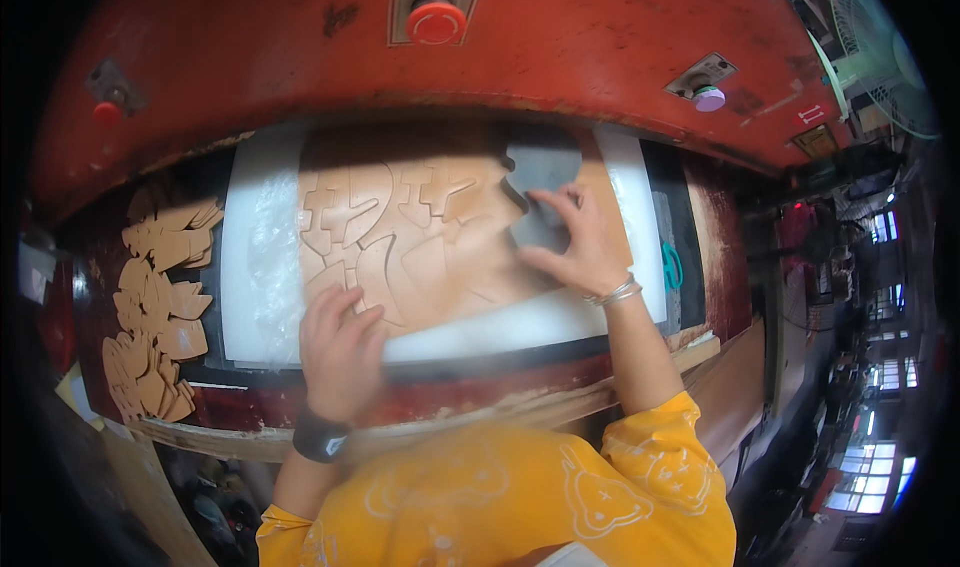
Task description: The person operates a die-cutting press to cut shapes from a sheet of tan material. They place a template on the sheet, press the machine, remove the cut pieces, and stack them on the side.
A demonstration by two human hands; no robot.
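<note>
A tan leather-like sheet (460, 267) lies on a white board, with several shapes cut into its left and middle parts. On its right side rests a dark grey cutting die (548, 172) with a wavy, notched left edge. My right hand (580, 237) grips this die, thumb and forefinger spread across its lower part and the palm hiding some of it. Over the sheet's near left corner is my left hand (340, 352), slightly blurred, its fingers bent a little and apart. Nothing shows in it; the fingertips are near the cut lines, and contact is unclear.
Piles of tan cut pieces (160, 307) lie at the left. The white board (255, 267) sits beneath a red machine beam (300, 47) carrying a red push button (436, 22) and a purple knob (708, 98). Green-handled scissors (672, 265) lie to the right.
</note>
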